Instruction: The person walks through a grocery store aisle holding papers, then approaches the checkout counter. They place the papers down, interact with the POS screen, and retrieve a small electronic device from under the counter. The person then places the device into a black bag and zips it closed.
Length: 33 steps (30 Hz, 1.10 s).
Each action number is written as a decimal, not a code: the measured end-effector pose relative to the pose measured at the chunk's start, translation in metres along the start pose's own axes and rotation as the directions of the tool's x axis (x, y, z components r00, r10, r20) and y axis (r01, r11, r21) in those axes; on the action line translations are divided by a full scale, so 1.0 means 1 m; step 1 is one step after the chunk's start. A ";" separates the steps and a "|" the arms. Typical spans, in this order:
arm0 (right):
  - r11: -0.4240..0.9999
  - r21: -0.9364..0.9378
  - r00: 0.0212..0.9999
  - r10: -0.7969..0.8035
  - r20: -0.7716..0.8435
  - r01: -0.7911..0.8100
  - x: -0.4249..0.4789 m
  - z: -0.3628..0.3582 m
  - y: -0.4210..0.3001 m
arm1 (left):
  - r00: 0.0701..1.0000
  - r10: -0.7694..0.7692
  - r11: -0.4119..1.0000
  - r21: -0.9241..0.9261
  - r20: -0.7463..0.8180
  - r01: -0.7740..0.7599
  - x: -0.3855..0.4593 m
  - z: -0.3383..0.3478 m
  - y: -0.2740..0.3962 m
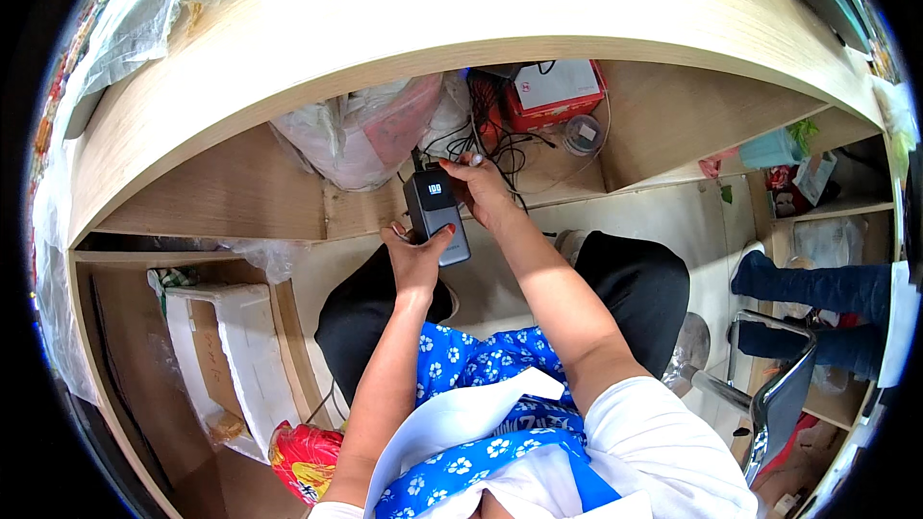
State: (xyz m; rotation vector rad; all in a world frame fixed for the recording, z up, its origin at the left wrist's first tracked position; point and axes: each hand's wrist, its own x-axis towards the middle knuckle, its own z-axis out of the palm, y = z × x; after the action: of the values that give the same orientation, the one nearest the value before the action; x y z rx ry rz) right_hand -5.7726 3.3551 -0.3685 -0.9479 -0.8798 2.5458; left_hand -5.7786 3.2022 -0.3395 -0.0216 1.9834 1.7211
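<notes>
A dark grey and black power bank (441,220) with lit digits on its small display is held out in front of me, above the floor between my knees. My left hand (418,249) grips its lower part, thumb across the front face. At its top end, my right hand (477,187) has its thumb against the upper edge, beside a black cable plug (417,160). Whether the right fingers pinch a plug or only touch the casing is not clear. Tangled black cables (497,151) lie just behind, on the shelf under the desk.
Under the wooden desk (461,14) are a filled plastic bag (353,137), a red box (555,104) and a round clear container (583,134). A white foam box (245,360) stands left, near a red packet (306,458). At right are a chrome-framed chair (775,404) and another person's legs (815,288).
</notes>
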 end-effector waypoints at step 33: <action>0.707 -0.584 0.797 0.049 0.602 0.398 0.032 -0.027 -0.042 | 0.998 0.045 0.997 -0.056 0.039 -0.043 -0.005 -0.002 -0.003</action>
State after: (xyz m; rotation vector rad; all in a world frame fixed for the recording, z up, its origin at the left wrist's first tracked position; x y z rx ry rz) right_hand -5.7757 3.4142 -0.3736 -0.1324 -2.1001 2.3351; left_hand -5.7739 3.1980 -0.3404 0.0380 1.9200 1.7901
